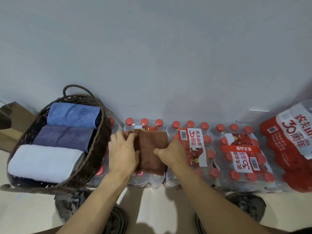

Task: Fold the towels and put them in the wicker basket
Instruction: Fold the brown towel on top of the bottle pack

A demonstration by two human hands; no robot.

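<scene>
A brown towel (152,149), folded to a small rectangle, lies on top of shrink-wrapped packs of water bottles. My left hand (123,152) lies on the towel's left part, its fingers curled over the folded left edge near the far corner. My right hand (172,153) holds the towel's right edge, thumb on top and fingers hidden beneath. To the left stands the dark wicker basket (99,146) holding three folded towels side by side: a blue one (72,116) at the back, a purple-grey one (64,137) in the middle, a white one (43,160) at the front.
Several packs of red-capped water bottles (236,156) line the base of the grey wall (152,56), with another pack (290,142) at the far right. A cardboard box (15,119) sits behind the basket. My shoes (72,206) stand on the pale floor.
</scene>
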